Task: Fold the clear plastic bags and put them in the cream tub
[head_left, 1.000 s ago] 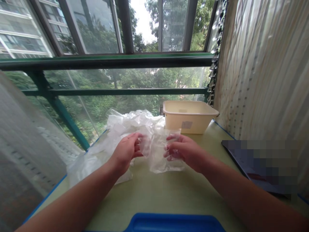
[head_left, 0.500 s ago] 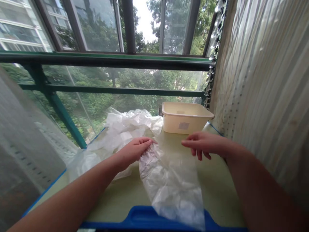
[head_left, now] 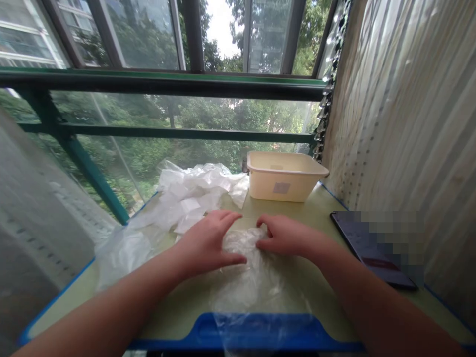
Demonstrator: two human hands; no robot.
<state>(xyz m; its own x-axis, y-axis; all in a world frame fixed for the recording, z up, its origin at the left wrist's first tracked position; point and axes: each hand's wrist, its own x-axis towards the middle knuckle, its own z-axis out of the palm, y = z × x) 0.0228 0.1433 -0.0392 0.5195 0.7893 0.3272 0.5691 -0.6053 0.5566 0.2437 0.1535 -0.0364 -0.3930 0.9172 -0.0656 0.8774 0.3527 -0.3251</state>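
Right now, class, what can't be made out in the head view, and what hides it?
In the head view:
Front plastic: its near end, cut off by the bottom edge.
Right hand: whether its fingertips grip the plastic; blur hides this.
Label: any print, too small and blurred.
Bin: its floor, behind the front wall.
Dark slab: its surface, partly masked by pixel blocks.

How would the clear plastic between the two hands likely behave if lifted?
The clear plastic would probably flop, since it lies crumpled and drapes over the blue table edge. It is likely very light, looking like thin, see-through film. Its sheen hints at slipperiness.
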